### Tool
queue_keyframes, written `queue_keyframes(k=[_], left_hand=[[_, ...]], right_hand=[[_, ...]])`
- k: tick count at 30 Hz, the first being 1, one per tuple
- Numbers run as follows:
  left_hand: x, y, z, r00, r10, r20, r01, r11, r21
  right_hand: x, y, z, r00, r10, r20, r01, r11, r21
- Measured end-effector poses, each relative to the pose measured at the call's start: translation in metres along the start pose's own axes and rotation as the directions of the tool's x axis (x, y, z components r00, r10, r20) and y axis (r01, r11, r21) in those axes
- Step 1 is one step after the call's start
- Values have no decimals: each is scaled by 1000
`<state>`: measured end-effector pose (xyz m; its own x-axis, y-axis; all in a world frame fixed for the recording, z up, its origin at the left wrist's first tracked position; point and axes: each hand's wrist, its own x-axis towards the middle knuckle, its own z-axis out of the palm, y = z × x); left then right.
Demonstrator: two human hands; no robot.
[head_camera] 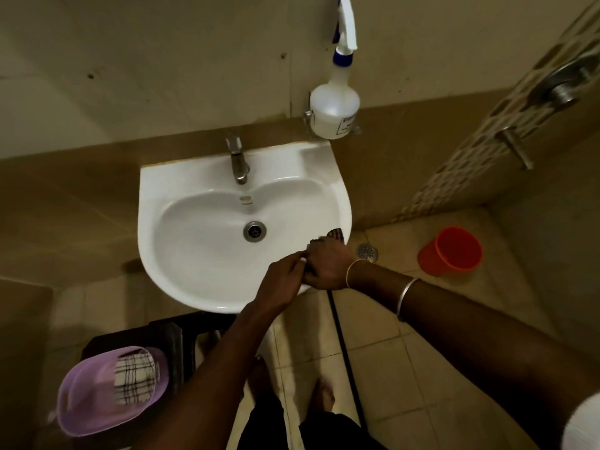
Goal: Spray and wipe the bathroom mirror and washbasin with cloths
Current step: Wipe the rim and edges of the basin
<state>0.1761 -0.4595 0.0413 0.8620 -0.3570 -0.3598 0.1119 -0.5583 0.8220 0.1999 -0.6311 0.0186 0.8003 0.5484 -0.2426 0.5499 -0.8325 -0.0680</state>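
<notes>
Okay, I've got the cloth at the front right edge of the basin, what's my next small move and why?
Probably slide the cloth leftward along the front rim of the washbasin. Your right hand grips it at the right front edge, your left hand beside it, and the rest of the rim lies to the left.
</notes>
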Motion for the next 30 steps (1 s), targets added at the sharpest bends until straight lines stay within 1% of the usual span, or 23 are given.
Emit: queue_keyframes(k=[4,7,11,19,22,24,26,28,30], left_hand=[[21,19,10,999,-4,47,2,999,37],[38,27,16,997,-30,67,30,999,14],[63,32,24,995,-67,77,66,998,15],[109,46,13,995,-95,41,95,995,-16],[117,50,9,996,-79,29,80,996,-45],[119,50,4,998,-61,-1,60,996,-61],[124,51,-1,998,-48,-41,45,996,-73],[128,50,-10,994,-56,-92,47,995,-93],[130,48,-20,988,-49,-149,35,995,-97]], right_hand=[[3,37,-1,999,14,43,-11,998,-65],[9,67,-7,996,55,76,-49,996,-75],[24,95,-14,992,96,78,-91,994,-66],[56,118,-16,995,95,-19,-96,993,-69],[64,130,-12,993,83,-88,-89,994,-65],[71,137,-9,981,122,-150,-129,991,-38],[84,139,-8,962,211,-170,-210,977,28],[98,135,-9,925,323,-200,-312,946,87],[111,128,-10,884,385,-266,-368,923,113]])
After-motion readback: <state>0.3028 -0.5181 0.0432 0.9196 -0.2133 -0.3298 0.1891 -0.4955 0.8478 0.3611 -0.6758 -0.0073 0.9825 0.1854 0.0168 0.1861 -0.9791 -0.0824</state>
